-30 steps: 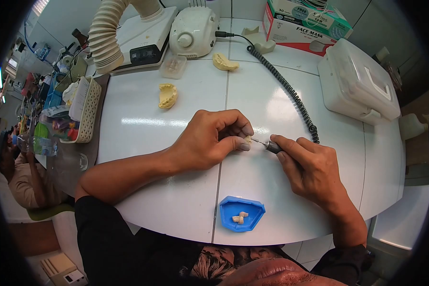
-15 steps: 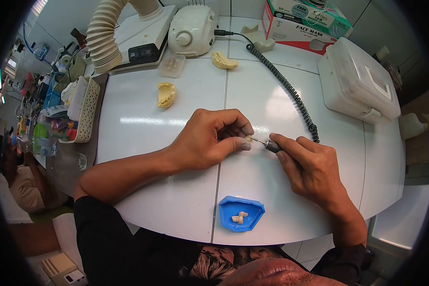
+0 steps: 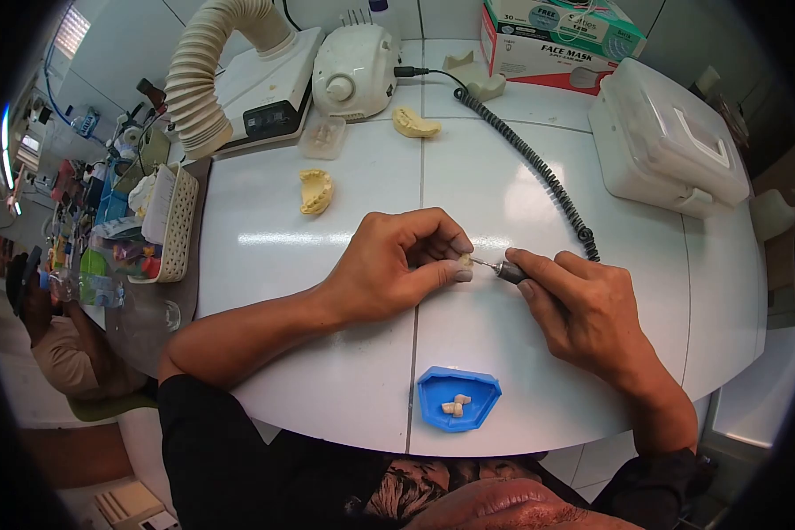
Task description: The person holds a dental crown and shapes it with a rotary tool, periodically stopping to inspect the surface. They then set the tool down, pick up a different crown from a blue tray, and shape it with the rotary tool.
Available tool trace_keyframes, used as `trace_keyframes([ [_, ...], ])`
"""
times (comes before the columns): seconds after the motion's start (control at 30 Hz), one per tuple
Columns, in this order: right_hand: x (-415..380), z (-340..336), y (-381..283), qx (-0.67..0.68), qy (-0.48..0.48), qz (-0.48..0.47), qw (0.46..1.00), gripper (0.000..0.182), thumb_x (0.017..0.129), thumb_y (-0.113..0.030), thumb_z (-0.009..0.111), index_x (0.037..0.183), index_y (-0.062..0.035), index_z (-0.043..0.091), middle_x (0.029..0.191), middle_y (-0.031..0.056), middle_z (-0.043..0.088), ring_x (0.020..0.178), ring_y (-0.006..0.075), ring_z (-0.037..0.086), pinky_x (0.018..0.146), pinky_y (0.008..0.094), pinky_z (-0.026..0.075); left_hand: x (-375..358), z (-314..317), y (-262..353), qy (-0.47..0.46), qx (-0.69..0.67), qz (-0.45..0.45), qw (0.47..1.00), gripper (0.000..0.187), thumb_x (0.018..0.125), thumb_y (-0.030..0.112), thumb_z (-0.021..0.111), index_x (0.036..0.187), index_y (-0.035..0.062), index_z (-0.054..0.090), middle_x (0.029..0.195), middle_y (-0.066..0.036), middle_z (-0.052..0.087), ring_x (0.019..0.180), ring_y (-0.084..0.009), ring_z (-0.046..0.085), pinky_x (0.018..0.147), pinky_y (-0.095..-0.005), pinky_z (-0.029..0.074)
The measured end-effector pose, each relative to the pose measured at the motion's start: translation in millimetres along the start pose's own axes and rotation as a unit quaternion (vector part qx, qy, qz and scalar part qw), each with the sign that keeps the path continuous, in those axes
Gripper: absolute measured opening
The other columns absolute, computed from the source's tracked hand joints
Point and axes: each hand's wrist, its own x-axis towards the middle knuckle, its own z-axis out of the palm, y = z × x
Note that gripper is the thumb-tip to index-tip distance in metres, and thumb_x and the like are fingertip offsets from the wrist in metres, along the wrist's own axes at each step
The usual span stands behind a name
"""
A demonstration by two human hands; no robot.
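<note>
Between thumb and fingertips, my left hand (image 3: 406,265) pinches a small cream dental piece (image 3: 466,261), mostly covered by the fingers. My right hand (image 3: 579,305) is wrapped round a dark rotary handpiece (image 3: 509,271). Its thin metal bur points left and meets the small piece or lies very close to it. Nearer my body, a blue tray (image 3: 428,415) holds several tooth-coloured pieces (image 3: 457,405). Beyond my left hand lies a yellowish dental cast (image 3: 316,192). Another cast (image 3: 415,123) rests farther back.
A coiled black cord (image 3: 539,163) runs from the white control unit (image 3: 355,75). Back left stands a machine with a ribbed hose (image 3: 199,88); a small clear box (image 3: 322,139) lies near it. A white case (image 3: 667,141) and mask box (image 3: 556,44) stand right. Another person (image 3: 79,344) sits far left.
The camera view has shifted slightly, so the whole scene sits a little differently in the picture. Both hands keep nearly the same pose, the bur still at the small piece.
</note>
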Motion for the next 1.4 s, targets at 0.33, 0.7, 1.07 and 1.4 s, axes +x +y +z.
trace_keyframes([
  [0.33, -0.9, -1.9, 3.2, 0.004, -0.002, 0.005, 1.000, 0.029, 0.097, -0.020, 0.078, 0.125, -0.0130, 0.080, 0.068, 0.0050, 0.062, 0.052, 0.0248, 0.062, 0.048, 0.0404, 0.045, -0.4, -0.2, 0.0, -0.009, -0.005, -0.022, 1.000, 0.023, 0.098, -0.003, 0.078, 0.120, -0.0029, 0.070, 0.110, -0.010, 0.075, 0.105, -0.0145, 0.074, 0.097, -0.0300, 0.061],
  [0.7, 2.0, -4.4, 0.3, 0.007, -0.024, 0.016, 1.000, 0.032, 0.095, -0.016, 0.080, 0.127, -0.0122, 0.079, 0.068, 0.0033, 0.058, 0.053, 0.0221, 0.058, 0.048, 0.0393, 0.043, -0.8, -3.0, 1.4, -0.017, -0.007, -0.030, 0.999, 0.021, 0.098, -0.004, 0.079, 0.117, -0.0034, 0.070, 0.110, -0.010, 0.074, 0.105, -0.0141, 0.074, 0.096, -0.0295, 0.062],
  [1.07, 3.1, -5.6, 0.5, -0.009, -0.045, -0.005, 0.999, 0.036, 0.093, -0.015, 0.083, 0.129, -0.0136, 0.079, 0.068, 0.0014, 0.056, 0.052, 0.0177, 0.055, 0.046, 0.0366, 0.039, -0.9, -3.7, 2.5, -0.021, -0.001, -0.021, 1.000, 0.021, 0.097, -0.007, 0.077, 0.117, -0.0051, 0.072, 0.109, -0.010, 0.076, 0.103, -0.0137, 0.074, 0.094, -0.0282, 0.062],
  [1.4, 3.2, -4.0, -0.4, -0.006, -0.035, 0.006, 0.999, 0.036, 0.093, -0.015, 0.083, 0.129, -0.0141, 0.079, 0.067, 0.0010, 0.055, 0.052, 0.0183, 0.054, 0.046, 0.0369, 0.039, -1.3, -3.8, 3.1, -0.025, 0.003, -0.024, 0.999, 0.020, 0.097, -0.007, 0.076, 0.116, -0.0050, 0.071, 0.109, -0.011, 0.075, 0.103, -0.0134, 0.074, 0.093, -0.0280, 0.061],
])
